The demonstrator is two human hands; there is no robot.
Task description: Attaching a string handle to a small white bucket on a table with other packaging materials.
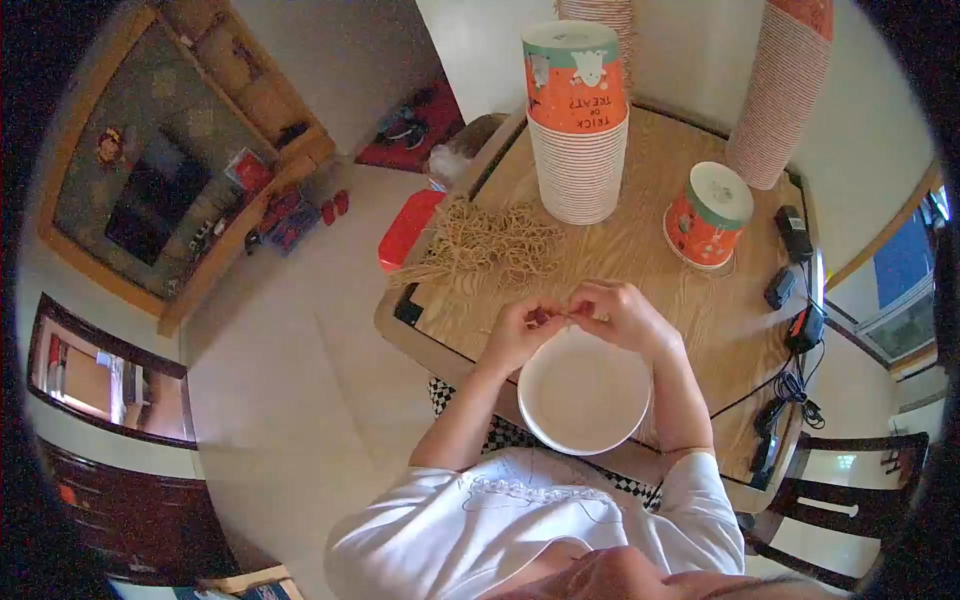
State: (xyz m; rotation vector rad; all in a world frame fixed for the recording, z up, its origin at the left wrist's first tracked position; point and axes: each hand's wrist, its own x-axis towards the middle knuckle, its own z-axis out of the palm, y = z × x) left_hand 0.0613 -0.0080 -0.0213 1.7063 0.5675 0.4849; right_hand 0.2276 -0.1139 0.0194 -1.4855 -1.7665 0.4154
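while the tub [584, 390] opens upward, axis foreshortened, left hand [518, 335] and right hand [622, 318] pinch at its rim; what's held, unclear

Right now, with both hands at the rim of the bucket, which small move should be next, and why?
Perhaps slide the right hand down to steady the bucket: the right and left hand meet at its far rim, while its near side appears to reach past the table edge.

Got left hand [519, 332] and right hand [622, 316] together at the far rim of an open white bucket [585, 400], with a messy tan twine heap [490, 240] just beyond and a tall bucket stack [577, 125] further back on the wood-grain bench [735, 330]
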